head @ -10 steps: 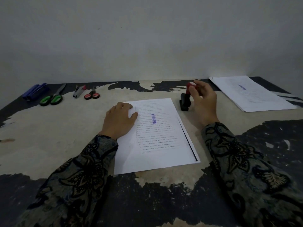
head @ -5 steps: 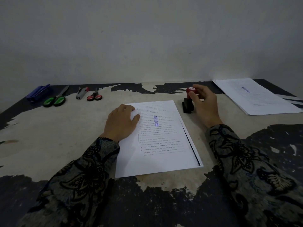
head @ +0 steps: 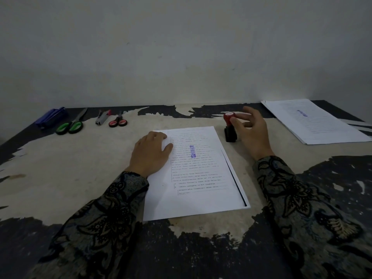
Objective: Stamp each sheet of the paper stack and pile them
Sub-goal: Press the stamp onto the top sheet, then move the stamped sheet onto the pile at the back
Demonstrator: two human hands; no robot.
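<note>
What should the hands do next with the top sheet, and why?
Probably slide the top sheet across to the stamped pile: it already bears a blue stamp mark, the stamp stands on the table, and the right hand is loosening.

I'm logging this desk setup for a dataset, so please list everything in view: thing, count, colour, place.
stamp: one, red top on black base, standing on the table right of the near stack
paper stack: one, white, centre, top sheet bears a blue stamp mark
stamped pile: one, white, far right, blue mark on top
green scissors: one pair, far left
red scissors: one pair, small, left of centre
stapler-like tool: one, grey with red, between the scissors
blue object: one, far left corner, kind unclear
table: one, black with worn pale patches
left hand: rests on the stack's left edge
right hand: fingers at the stamp's top
</note>
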